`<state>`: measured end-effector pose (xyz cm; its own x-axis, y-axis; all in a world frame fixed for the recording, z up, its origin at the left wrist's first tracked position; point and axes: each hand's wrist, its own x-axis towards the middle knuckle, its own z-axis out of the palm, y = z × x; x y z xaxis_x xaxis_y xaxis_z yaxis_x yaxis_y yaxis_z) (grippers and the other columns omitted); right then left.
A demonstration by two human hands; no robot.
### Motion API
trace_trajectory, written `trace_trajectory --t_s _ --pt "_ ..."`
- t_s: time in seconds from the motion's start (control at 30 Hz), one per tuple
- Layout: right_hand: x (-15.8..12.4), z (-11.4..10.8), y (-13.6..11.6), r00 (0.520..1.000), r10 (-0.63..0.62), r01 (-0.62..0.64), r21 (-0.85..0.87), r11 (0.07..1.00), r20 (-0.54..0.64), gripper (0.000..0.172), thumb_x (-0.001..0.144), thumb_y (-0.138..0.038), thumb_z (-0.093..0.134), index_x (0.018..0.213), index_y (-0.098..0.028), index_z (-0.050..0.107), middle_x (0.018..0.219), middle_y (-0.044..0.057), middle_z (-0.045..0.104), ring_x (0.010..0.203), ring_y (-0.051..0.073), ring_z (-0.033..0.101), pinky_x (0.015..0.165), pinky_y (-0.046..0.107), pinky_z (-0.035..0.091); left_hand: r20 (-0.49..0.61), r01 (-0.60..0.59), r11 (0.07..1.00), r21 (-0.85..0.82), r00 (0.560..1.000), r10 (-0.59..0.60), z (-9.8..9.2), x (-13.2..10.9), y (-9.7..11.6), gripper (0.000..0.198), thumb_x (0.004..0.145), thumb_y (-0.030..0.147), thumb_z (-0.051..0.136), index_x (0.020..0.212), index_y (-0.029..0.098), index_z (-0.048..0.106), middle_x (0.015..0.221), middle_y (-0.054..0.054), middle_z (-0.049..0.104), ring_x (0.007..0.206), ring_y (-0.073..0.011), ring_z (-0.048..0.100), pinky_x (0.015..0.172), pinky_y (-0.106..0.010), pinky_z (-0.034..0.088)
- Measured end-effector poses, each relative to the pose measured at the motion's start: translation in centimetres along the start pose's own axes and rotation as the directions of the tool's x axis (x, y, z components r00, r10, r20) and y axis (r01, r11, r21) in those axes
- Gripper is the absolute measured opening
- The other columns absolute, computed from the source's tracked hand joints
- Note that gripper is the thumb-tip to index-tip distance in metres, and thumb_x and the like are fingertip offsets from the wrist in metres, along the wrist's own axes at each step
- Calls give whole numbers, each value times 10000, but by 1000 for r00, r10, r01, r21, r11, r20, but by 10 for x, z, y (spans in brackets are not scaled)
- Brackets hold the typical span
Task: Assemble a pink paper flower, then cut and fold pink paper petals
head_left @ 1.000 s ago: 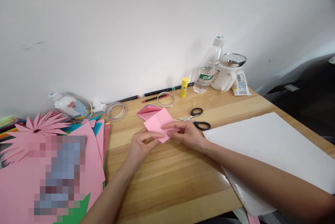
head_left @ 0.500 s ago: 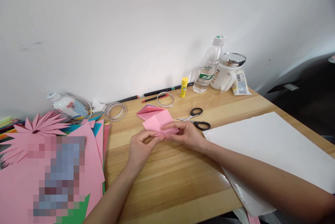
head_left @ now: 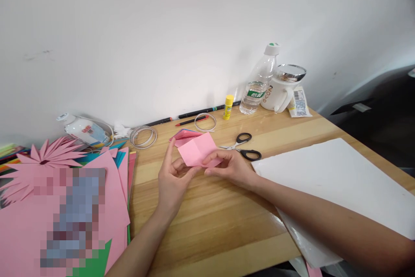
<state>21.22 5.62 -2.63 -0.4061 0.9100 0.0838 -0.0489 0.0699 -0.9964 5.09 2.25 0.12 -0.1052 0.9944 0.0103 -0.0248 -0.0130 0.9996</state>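
"Above the worktop [head_left: 194,234], what is the right grip [head_left: 230,167] doing?"

"It is pinching a folded pink paper [head_left: 197,149]. Its fingers are on top and its thumb is at the low edge."

"And the left grip [head_left: 171,177]?"

"It has the same paper at the low left edge, with its thumb and curled fingers. One finger sticks up."

"What is just behind the paper?"

"Some folded pink papers [head_left: 181,135] in a pile. Scissors [head_left: 238,141] with black handles lie near the right grip. Farther back stands a yellow glue stick [head_left: 228,107]."

"What else is on the right?"

"A water bottle [head_left: 254,93], a white mug [head_left: 274,95] and a big flat white thing [head_left: 337,182], partly under the right arm [head_left: 308,212]."

"And on the left?"

"Big pink sheets [head_left: 113,199] and a spiky pink shape [head_left: 35,160]. Something on the sheets is too blurry to tell."
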Motion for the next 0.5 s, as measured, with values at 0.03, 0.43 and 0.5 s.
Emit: trace_trajectory --t_s 0.03,0.43,0.5 --pt "0 0 0 1000 3 -3 -13 1000 -14 176 636 -347 721 708 -204 650 732 -3 637 626 130 561 573 238 436 -6 9 1000 -5 1000 -9 0 0 0 997 609 221 742 1401 234 137 875 -30 722 793 -187 673 776 -313 513" --pt "0 0 7 996 -52 51 -9 999 -76 284 640 -329 726 820 -223 533 791 -13 577 698 137 544 612 235 437 66 73 996 -58 995 -70 -1 4 -7 378 580 227 757 925 118 649 979 -104 697 898 -230 644 814 -313 494" --pt "0 0 7 994 -58 64 61 996 -89 398 621 -326 743 891 -244 462 853 -9 568 753 145 555 639 240 456 94 122 989 -77 989 -115 -1 4 -8 366 591 233 752 927 119 662 965 -101 702 869 -225 653 809 -315 496"
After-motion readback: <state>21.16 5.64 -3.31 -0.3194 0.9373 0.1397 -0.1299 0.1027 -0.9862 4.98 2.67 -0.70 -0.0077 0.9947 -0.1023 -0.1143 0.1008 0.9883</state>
